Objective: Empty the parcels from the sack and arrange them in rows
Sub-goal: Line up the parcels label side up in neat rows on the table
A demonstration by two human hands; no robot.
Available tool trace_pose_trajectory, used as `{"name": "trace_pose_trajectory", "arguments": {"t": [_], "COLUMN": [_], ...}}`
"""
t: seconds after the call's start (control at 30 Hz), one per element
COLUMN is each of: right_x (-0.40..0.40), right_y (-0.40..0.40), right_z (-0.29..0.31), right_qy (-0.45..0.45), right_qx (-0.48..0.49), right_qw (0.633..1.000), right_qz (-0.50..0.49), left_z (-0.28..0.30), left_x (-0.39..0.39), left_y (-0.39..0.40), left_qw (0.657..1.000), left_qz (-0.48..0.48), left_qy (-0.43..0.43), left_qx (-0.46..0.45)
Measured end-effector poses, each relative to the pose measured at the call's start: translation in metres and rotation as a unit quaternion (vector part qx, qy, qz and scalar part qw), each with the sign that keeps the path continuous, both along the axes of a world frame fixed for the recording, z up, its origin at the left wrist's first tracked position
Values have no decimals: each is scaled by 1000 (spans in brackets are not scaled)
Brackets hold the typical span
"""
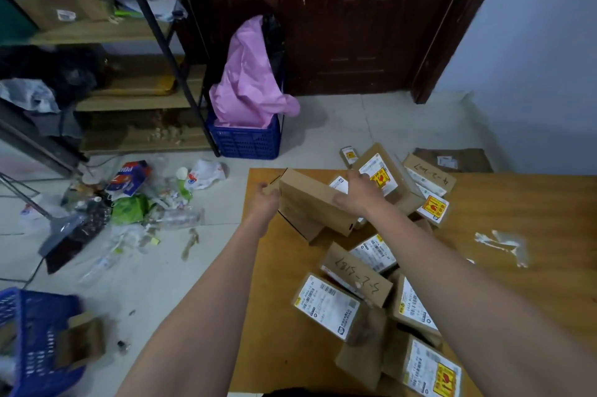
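Note:
A plain brown cardboard parcel (311, 199) is tilted near the far left corner of the wooden table (281, 299). My left hand (266, 199) grips its left end and my right hand (358, 193) presses on its right end. Several more labelled cardboard parcels lie in a loose heap on the table, among them one with a yellow and red sticker (379, 175), one with handwritten numbers (357, 273) and one with a white label (326, 304). No sack is in view.
A blue crate with a pink bag (250, 86) stands by the dark door. Rubbish (142, 199) and a broom (68, 235) litter the floor at left. Another blue crate (35, 341) sits at the bottom left. Metal shelving (129, 96) fills the upper left.

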State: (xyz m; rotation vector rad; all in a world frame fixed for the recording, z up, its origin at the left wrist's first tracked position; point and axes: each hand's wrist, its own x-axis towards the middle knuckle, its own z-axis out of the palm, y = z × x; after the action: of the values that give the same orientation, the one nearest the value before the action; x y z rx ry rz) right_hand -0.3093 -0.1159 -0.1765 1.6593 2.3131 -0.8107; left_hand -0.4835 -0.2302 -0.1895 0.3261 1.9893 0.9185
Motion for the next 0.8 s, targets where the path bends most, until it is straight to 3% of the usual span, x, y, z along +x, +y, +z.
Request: {"name": "trace_pose_trajectory", "arguments": {"t": [0.17, 0.43, 0.8], "right_x": [16, 73, 94], "right_y": [39, 118, 188], "right_z": [8, 6, -30], "right_qy": [11, -45, -78], "right_qx": [148, 4, -124], "right_qw": [984, 985, 986], "right_qz": [-103, -165, -83], "left_z": [-9, -26, -56], "left_x": [-13, -32, -13], "left_y": [27, 67, 106], "left_qw": [1000, 988, 989], "left_qz": [6, 30, 22], "left_qy": [-4, -152, -133], "left_qx": [12, -12, -65]}}
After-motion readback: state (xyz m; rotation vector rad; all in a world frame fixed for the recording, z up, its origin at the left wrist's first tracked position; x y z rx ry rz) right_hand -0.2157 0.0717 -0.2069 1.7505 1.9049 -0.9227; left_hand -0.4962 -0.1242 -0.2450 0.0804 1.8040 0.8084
